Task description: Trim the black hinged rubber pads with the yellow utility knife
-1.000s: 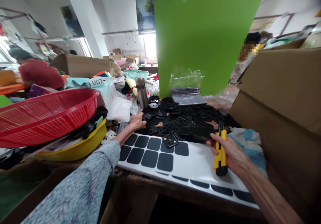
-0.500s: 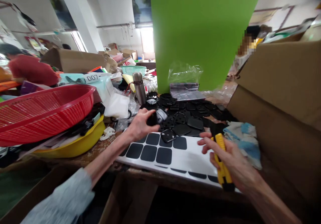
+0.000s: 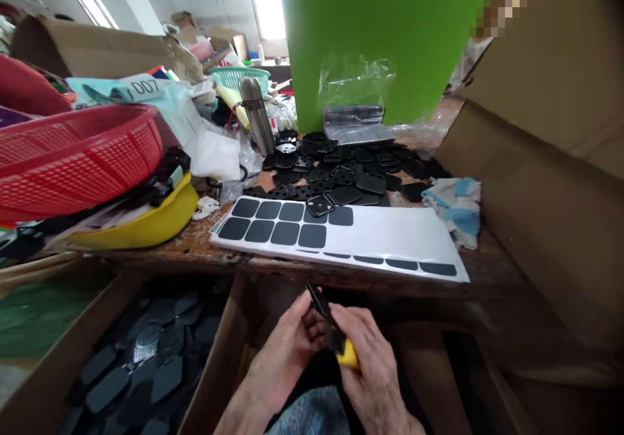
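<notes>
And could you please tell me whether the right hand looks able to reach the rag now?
Probably yes: the rag lies uncovered on the table and nothing seems to block the way above the front edge, though the right hand holds the cutter.

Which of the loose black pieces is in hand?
The black piece held slanting between the left hand and right hand, by the yellow tool; the other pieces lie on the table or in the cardboard box.
</notes>
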A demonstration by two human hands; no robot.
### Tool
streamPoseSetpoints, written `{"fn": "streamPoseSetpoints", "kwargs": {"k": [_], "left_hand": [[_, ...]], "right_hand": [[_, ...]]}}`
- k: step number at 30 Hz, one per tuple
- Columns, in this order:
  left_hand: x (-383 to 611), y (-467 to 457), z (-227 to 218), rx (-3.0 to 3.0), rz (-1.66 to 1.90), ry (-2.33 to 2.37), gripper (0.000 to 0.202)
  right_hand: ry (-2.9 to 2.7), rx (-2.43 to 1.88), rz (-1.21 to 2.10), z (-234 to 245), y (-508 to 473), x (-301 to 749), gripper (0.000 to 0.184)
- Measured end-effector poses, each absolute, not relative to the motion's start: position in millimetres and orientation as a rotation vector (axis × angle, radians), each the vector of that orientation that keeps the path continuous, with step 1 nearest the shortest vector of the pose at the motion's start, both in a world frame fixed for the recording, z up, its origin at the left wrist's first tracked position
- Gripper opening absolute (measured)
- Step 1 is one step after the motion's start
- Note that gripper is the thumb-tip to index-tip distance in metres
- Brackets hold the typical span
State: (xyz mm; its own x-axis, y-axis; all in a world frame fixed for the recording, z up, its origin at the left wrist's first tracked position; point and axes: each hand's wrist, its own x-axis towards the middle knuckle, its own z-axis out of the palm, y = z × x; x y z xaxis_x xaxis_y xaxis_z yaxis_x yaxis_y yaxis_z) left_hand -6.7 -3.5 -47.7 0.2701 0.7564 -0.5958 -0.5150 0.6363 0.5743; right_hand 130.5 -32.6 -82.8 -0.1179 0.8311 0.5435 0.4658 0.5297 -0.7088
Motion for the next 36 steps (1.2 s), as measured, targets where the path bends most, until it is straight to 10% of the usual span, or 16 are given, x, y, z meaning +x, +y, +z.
{"fn": "streamPoseSetpoints", "kwargs": {"k": [10, 19, 24, 36], "left_hand": [[-0.1, -19.7, -59.7, 0.138, 0.854, 0.955, 0.044], [-3.5, -20.8, -83.7, 0.186, 0.767, 0.823, 0.032], [1.1, -23.4, -78.8, 0.567, 0.803, 1.203, 0.037], [-30.1, -25.5, -80.0, 0.532, 0.808, 0.947, 0.019]], "right_hand": [[-1.897, -1.151, 0.455, -100.0, -59.5, 136.3, 0.07], [-1.655, -1.372, 0.602, -74.4, -45.9, 152.5, 0.016], [-1.647, -1.352, 0.473, -79.6, -51.7, 139.5, 0.022], [-0.656, -1.296, 1.475, -61.1, -36.9, 169.5, 0.029]]}}
